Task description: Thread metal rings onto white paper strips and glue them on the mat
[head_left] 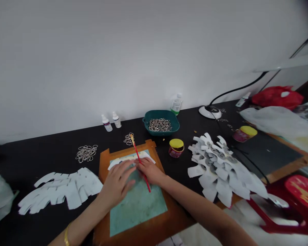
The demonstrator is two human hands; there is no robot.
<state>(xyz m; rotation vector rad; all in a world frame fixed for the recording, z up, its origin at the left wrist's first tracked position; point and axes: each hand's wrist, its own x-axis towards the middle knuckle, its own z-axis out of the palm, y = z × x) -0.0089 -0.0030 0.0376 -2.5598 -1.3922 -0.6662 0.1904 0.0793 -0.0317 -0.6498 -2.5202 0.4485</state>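
A red-handled brush (145, 179) slants through the fingers of my right hand (150, 170), its pale, coated tip pointing up and away. That hand rests low over a curved white cut-out piece (147, 156), which lies on a pale green sheet (137, 215) taped to a board with brown tape. Beside it, my left hand (118, 179) reaches over the piece's left part, fingers stretched and spread, slightly blurred. Both hands cover the middle of the white piece, so I cannot tell how firmly they touch it.
White cut pieces (66, 188) lie left, and a pile of others (218, 167) lies right. Metal rings (86, 153) sit on the black table; more fill a green basin (161, 114). A yellow-topped tub (176, 147), bottles (106, 123) and a lamp base (209, 112) stand around.
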